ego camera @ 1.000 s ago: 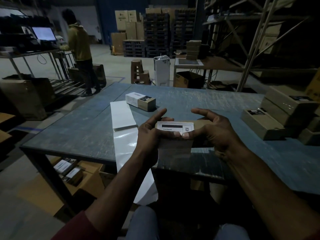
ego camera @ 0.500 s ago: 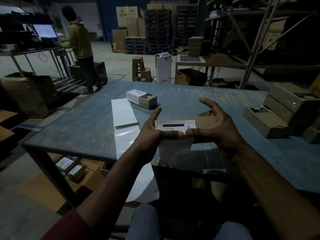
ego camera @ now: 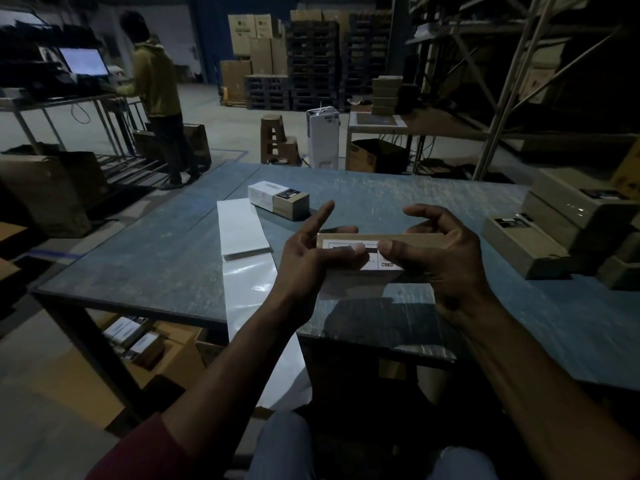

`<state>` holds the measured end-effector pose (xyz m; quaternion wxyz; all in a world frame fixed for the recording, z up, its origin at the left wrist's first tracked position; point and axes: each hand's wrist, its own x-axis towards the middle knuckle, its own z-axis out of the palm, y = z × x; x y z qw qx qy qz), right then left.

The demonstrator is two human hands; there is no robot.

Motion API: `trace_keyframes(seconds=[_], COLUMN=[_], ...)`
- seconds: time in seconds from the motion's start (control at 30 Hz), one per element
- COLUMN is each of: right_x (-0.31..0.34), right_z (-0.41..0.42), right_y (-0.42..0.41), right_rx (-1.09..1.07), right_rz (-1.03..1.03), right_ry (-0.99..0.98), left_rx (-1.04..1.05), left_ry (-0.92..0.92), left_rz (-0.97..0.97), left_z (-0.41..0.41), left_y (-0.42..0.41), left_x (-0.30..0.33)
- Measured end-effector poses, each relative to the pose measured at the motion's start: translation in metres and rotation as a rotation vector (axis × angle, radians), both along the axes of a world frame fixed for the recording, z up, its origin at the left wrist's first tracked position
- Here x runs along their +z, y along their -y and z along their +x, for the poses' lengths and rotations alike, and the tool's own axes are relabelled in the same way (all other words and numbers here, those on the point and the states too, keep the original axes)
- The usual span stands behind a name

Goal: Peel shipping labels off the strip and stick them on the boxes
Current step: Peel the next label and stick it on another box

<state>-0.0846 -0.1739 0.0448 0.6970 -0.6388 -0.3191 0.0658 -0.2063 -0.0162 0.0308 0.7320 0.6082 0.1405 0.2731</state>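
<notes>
- Held box [ego camera: 398,237]: a long brown carton, held lengthwise between both hands above the near part of the blue-grey table [ego camera: 166,258].
- Shipping label [ego camera: 372,256]: white, lying on the side of the held box that faces the camera; printed text is partly readable at its right end, the rest is covered by thumbs.
- Left hand [ego camera: 311,258]: grips the left end of the held box — the thumb lies flat across the label, the index finger points up and away, clear of the carton. The remaining fingers are hidden behind the box.
- Right hand [ego camera: 446,251]: grips the right end, with the thumb pressed on the label just beside the left thumb; the index finger arches above the top edge without touching it.
- Label strip [ego camera: 254,289]: glossy backing paper running from a flat white stack [ego camera: 242,226] on the table, over the near edge and down toward the floor.
- White-and-brown box [ego camera: 278,199]: on the table beyond the stack, just touching its far corner; it carries a dark label on top.
- Stacked cartons [ego camera: 554,230]: at the right end of the table, well apart from the hands.
- Background: a person in a yellow top [ego camera: 156,81] stands at a bench with a lit monitor [ego camera: 85,61] — far left.
</notes>
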Motion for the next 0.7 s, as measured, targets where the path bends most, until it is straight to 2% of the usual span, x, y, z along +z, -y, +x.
trace_keyframes(seconds=[0.17,0.3,0.5,0.7], right_x=[-0.003,-0.010,-0.018,-0.014], right_z=[-0.001,-0.002,0.002,0.005], right_y=[0.000,0.002,-0.003,0.002], right_rx=[0.010,-0.010,-0.078,0.009], right_rz=[0.017,-0.089,-0.085,-0.076], right_ry=[0.065,0.181,0.201,0.103], left_rx=[-0.002,0.040,0.125,-0.060], left_ry=[-0.052,-0.172,-0.135,-0.142], left_rz=[0.076,0.171,0.258,0.146], left_z=[0.000,-0.003,-0.001,-0.007], left_y=[-0.002,-0.002,0.006,-0.002], left_x=[0.001,-0.003,-0.007,-0.007])
